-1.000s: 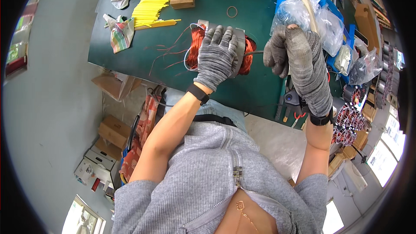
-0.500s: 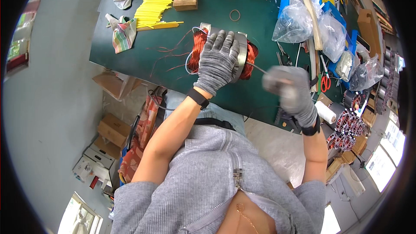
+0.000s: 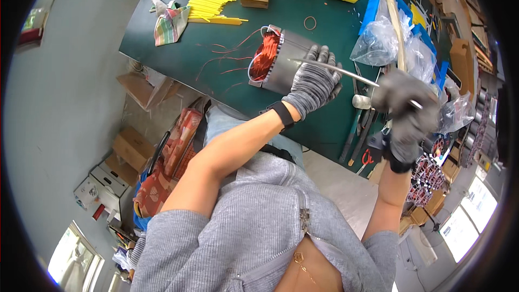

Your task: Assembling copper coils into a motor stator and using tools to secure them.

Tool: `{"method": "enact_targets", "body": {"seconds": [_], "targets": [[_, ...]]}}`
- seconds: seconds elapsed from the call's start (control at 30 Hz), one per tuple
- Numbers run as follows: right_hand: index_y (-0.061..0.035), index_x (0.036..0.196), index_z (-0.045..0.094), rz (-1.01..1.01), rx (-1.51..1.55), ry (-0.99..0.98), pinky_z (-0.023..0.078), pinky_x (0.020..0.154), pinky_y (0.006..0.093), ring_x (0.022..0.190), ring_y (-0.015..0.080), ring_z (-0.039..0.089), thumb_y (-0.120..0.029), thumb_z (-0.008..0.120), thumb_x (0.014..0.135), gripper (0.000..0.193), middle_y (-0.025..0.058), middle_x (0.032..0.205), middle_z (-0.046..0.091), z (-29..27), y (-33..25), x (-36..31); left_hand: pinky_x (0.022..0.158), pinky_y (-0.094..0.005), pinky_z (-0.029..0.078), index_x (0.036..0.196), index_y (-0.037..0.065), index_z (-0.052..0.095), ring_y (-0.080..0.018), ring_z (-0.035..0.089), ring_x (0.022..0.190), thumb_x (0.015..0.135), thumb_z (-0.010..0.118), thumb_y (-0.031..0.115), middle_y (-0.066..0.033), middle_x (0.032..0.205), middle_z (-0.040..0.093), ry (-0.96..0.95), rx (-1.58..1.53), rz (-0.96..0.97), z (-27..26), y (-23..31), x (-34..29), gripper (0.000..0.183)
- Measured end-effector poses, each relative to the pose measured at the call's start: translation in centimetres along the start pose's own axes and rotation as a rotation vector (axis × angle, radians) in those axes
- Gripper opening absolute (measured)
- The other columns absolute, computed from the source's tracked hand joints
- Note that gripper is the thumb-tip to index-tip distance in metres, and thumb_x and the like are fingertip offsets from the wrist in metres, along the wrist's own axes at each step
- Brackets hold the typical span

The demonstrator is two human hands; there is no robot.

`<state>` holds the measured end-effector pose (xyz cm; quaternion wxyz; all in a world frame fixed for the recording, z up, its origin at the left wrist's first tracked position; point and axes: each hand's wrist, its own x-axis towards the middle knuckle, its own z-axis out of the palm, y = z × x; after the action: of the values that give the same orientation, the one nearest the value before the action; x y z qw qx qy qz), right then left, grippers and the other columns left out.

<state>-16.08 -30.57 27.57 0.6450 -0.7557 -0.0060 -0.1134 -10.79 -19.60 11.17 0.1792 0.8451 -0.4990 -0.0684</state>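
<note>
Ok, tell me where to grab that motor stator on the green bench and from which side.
Grip the stator around its smooth grey steel shell, coming from the near right, where the left hand already rests. It lies on its side, and the copper windings and loose leads bulge from the left end, so probably avoid that end.
</note>
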Motion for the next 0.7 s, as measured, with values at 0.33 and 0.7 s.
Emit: {"method": "enact_targets", "body": {"seconds": [0.33,0.7], "targets": [[-0.0005,0.069,0.055,0.248,-0.1,-0.343,0.043,0.051,0.0246,0.057,0.0134,0.057,-0.026,0.049,0.09,0.033,0.0054,0.061,0.057,5.1,2.2,6.9,0.091,-0.0425,0.041,0.109,0.005,0.056,-0.0268,0.053,0.105,0.081,0.048,0.019,-0.0137,0.108,0.059,-0.027,-0.162,0.003,-0.2,0.0,-0.6,0.032],[-0.0057,0.081,0.061,-0.018,-0.85,-0.723,0.047,0.072,0.0382,0.07,0.0329,0.058,-0.036,0.038,0.085,0.039,0.0143,0.077,0.063,18.5,4.9,15.7,0.083,-0.0435,0.044,0.107,0.007,0.056,-0.0269,0.057,0.094,0.083,0.046,0.021,-0.0132,0.106,0.06,0.56,-0.425,-0.031,6.0,1.6,0.0,0.03]]}}
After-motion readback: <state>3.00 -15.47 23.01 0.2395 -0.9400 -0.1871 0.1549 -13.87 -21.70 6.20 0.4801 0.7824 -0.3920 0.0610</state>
